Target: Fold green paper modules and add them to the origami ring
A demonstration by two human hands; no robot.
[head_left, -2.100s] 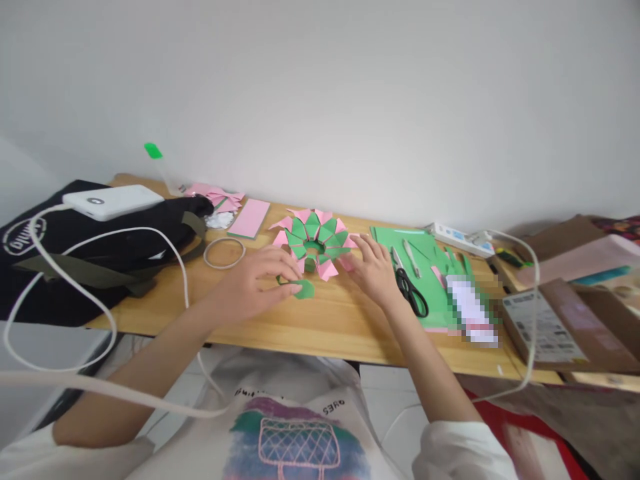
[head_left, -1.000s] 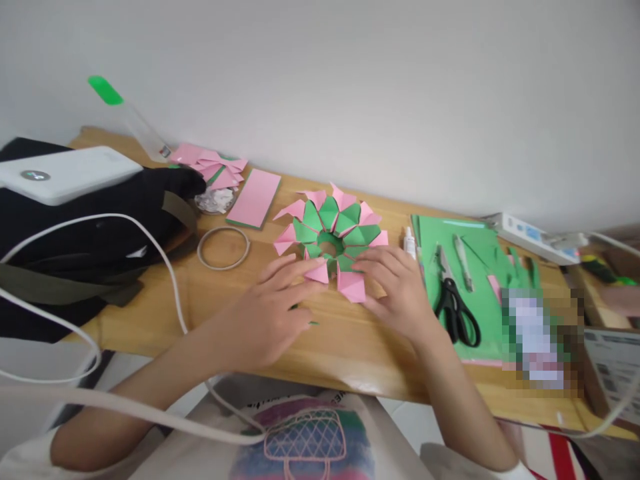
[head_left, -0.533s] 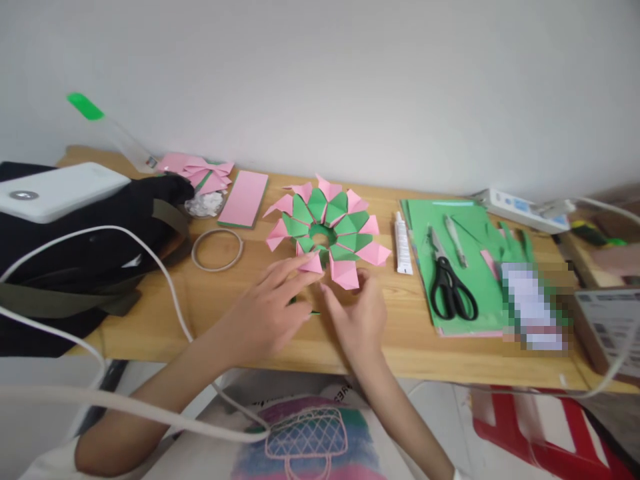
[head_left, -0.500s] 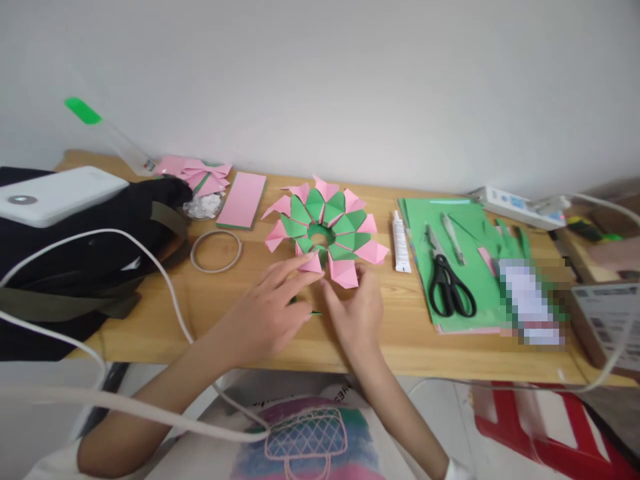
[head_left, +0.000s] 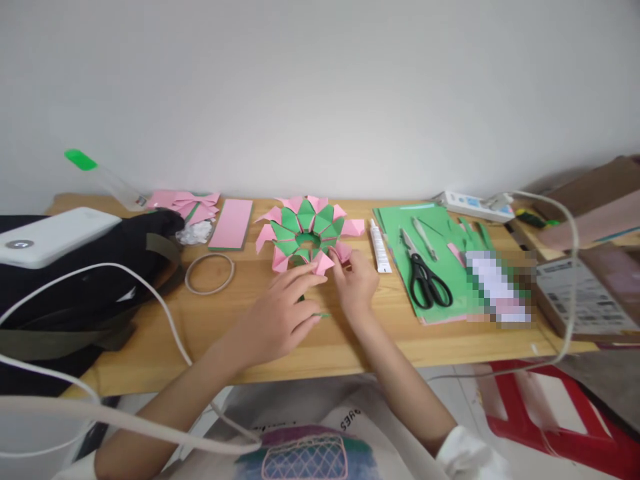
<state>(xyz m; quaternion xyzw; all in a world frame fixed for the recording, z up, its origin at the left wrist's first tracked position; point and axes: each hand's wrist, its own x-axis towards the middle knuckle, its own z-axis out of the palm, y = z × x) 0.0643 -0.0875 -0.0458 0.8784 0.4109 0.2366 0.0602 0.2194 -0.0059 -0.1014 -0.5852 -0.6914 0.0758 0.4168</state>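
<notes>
A round paper flower point(head_left: 306, 218) of folded green and pink pieces, with a hole at its centre, lies on the wooden table. My left hand point(head_left: 280, 310) reaches its near edge, fingers stretched out and touching a pink tip, thumb apart. At the near right edge my right hand point(head_left: 357, 283) pinches a pink petal between thumb and fingers. Under my left hand a bit of dark green paper shows, mostly hidden.
Right of the flower lie a glue tube point(head_left: 380, 247) and black scissors point(head_left: 427, 280) on green paper sheets point(head_left: 395, 220). To the left are a pink paper stack point(head_left: 231, 223), a tape ring point(head_left: 210, 273) and a black bag point(head_left: 145, 260). A white cable point(head_left: 165, 300) crosses the left side.
The flower has turned a little, and its near right petal is now pinched in my right hand. My left hand stays by the near edge. The whole view has shifted slightly.
</notes>
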